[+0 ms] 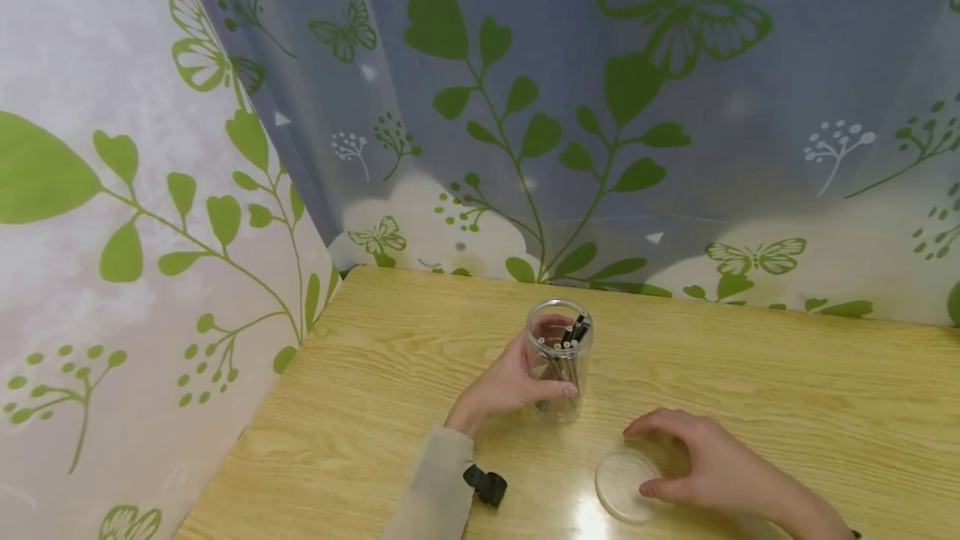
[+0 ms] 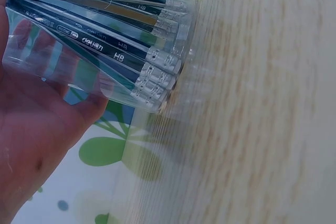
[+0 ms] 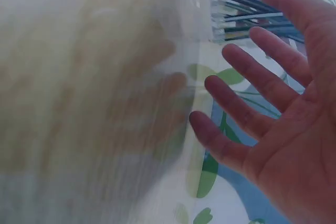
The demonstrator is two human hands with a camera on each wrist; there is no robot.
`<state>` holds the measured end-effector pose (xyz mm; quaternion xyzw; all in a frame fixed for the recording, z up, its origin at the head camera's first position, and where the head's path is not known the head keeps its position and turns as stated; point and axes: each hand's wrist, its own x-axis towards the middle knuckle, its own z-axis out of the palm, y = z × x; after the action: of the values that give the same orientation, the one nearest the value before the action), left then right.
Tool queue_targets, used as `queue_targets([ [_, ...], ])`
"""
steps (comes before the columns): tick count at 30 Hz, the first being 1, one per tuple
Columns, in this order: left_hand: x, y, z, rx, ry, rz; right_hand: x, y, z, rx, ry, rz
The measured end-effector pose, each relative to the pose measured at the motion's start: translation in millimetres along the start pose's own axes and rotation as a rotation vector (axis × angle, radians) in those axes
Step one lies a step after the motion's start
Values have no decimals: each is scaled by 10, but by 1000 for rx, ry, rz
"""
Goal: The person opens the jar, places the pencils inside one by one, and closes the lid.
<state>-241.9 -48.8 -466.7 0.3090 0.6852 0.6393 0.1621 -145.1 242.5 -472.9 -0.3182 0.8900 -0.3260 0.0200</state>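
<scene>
My left hand (image 1: pixel 504 383) grips a clear round jar (image 1: pixel 558 415) around its side, thumb across the front. Its mouth has no lid on it and faces up. Inside stand several dark pencils (image 2: pixel 100 45), marked HB, with their metal-banded ends down at the jar's base. A round transparent lid (image 1: pixel 624 486) lies on the table to the front right of the jar. Over its right edge hovers my right hand (image 1: pixel 712 463), thumb and forefinger spread apart. In the right wrist view the fingers (image 3: pixel 236 82) are extended and apart, with nothing between them.
The wooden table (image 1: pixel 787 373) runs back to a curtain (image 1: pixel 525 190) printed with leaves and butterflies. More of this printed fabric (image 1: pixel 135 315) hangs along the left edge. A black strap clip (image 1: pixel 486 486) sits at my left sleeve (image 1: pixel 435 482).
</scene>
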Motion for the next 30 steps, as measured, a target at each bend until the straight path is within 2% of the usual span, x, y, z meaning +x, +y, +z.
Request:
queue_targets([
  [3,1,-3,0,-2,0,1,-25,-36,46,-69,-14,0],
  [10,-7,-9,-7,-11,-9,2,-49,-107,90,-86,-64,46],
  [30,-7,-3,-3,-7,4,-1,-78,-78,177,-200,-94,-15],
])
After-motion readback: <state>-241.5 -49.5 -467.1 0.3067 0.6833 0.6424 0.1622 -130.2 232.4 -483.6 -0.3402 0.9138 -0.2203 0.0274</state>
